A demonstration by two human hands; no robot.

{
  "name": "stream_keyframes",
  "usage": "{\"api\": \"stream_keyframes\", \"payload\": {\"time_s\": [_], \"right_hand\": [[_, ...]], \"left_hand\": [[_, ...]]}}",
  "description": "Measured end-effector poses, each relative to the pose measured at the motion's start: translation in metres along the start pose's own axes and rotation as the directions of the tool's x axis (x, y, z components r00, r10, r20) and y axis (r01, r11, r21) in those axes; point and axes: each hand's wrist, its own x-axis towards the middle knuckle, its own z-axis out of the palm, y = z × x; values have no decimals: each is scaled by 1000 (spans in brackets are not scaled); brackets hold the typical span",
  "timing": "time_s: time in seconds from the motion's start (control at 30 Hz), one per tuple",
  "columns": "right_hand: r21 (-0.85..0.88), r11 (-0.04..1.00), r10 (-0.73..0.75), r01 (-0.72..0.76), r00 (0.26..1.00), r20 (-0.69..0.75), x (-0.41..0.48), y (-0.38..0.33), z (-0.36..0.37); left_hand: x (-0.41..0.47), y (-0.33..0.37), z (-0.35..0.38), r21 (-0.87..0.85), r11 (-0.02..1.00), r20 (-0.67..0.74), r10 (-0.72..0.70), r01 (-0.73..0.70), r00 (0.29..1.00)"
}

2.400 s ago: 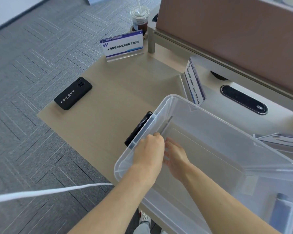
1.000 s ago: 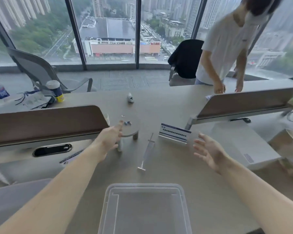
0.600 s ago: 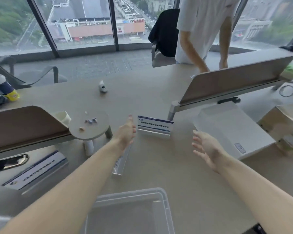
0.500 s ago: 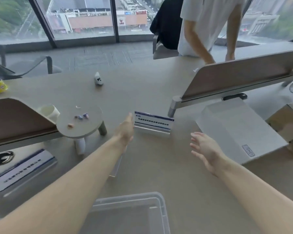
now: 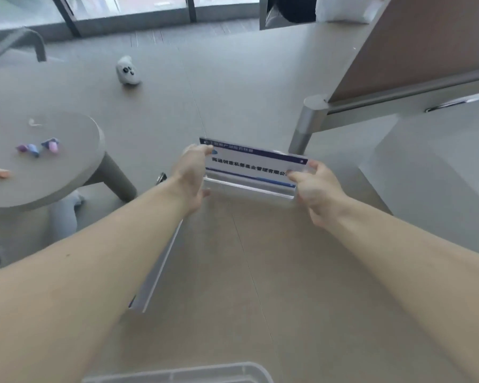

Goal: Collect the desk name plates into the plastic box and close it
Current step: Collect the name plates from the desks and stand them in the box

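One beige laminate desk top (image 5: 246, 272) is lying open between a brown divider panel (image 5: 426, 42) on the right and a round grey raised shelf (image 5: 53, 175) on the left. The clear plastic box (image 5: 177, 374) is showing only its rim at the near edge. One clear acrylic name plate with white-and-blue card (image 5: 249, 165) is standing mid-desk, well apart from the box. The left hand (image 5: 190, 175) is gripping its left end and the right hand (image 5: 317, 189) is pinching its right end. Half a second ago both hands were spread and clear of it.
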Motion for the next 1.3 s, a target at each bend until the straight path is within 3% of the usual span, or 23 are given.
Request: {"api": "stream_keyframes", "payload": {"time_s": [0.23,0.4,0.57,0.67,0.9,1.13,1.3], "right_hand": [[-79,983,-176,167,978,-115,21,19,1],[-61,965,-261,256,958,-115,11,15,-14],[-54,948,-316,313,947,-57,-25,-29,-40],[-55,929,-368,366,930,-23,-71,-69,-61],[-21,815,-577,579,815,54,-234,-168,-98],[28,717,-695,696,712,96,-352,-220,-89],[45,676,-726,735,655,208,-434,-236,-51]], "left_hand": [[7,-35,3,164,983,-227,125,-89,966],[-16,-37,6,164,977,-235,169,-133,957],[-57,10,2,136,970,-215,226,-200,950],[-107,53,-9,153,961,-210,261,-232,942],[-291,141,-76,139,952,-178,295,-272,939],[-420,171,-146,186,895,-204,439,-406,875],[-496,166,-218,238,858,-278,509,-455,814]]}}
